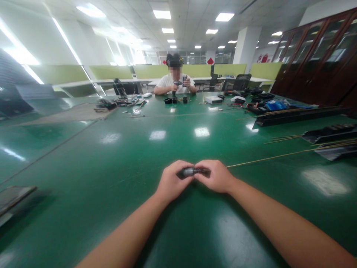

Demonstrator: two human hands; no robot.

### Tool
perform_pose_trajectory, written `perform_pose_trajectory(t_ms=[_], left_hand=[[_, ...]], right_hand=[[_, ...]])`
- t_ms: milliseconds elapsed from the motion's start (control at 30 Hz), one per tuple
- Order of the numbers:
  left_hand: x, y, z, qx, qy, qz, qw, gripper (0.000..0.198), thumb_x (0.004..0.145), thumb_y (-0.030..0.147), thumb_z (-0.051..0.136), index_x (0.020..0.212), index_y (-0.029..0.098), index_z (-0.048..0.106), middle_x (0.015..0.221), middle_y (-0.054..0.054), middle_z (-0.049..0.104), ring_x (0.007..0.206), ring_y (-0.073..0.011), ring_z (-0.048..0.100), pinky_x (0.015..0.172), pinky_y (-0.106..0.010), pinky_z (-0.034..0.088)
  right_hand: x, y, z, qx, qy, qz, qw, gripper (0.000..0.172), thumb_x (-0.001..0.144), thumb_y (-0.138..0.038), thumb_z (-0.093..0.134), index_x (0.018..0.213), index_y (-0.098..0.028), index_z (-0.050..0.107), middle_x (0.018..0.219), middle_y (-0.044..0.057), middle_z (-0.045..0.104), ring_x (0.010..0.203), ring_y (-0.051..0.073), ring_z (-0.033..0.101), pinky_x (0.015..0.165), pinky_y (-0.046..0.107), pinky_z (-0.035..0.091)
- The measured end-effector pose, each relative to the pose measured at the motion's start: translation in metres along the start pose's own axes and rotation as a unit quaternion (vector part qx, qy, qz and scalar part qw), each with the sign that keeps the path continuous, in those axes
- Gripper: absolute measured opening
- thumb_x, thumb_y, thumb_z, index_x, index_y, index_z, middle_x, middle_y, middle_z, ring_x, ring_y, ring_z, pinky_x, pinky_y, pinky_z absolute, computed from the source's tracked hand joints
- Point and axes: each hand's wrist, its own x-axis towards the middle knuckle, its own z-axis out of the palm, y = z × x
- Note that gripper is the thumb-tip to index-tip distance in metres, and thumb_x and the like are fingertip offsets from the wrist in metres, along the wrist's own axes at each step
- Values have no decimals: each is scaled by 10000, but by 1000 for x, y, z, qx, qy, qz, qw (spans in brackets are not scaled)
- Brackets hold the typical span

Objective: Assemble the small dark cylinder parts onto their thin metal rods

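Just above the green table, my left hand [173, 179] is closed around the grey body of a small cylindrical metal part [188, 171]. The part lies sideways, its left end dark. My right hand [216, 175] pinches the darker, narrower right end of the same piece, and the fingertips of both hands meet near its middle. A thin brass-coloured rod [267, 158] runs from behind my right hand toward the right side of the table. Whether the rod joins the cylindrical part is hidden by my fingers.
Dark metal channels [295, 116] with more thin rods lie at the right. Across the table [134, 149] a person [175, 83] holds a drill-like tool, small black blocks [175, 100] before them. Tools and a white box [213, 99] are at the back; a flat object [16, 197] is at left.
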Motion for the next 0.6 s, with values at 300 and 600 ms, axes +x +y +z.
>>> perform_pose_trajectory(t_ms=[300,600], left_hand=[[-1,1,2,38,-2,-11,999,212,792,267,739,1002,250,744,989,-42,735,904,-195,677,823,-315,541],[-2,2,3,43,5,-26,999,199,773,290,759,968,250,756,968,-46,743,889,-206,689,828,-329,561]], right_hand=[[-1,4,2,-3,-9,-11,1000,163,835,-212,670,990,-197,717,961,48,742,846,187,676,796,296,507],[1,5,2,-30,-26,-23,999,156,841,-186,648,983,-195,714,949,54,740,853,190,671,795,300,502]])
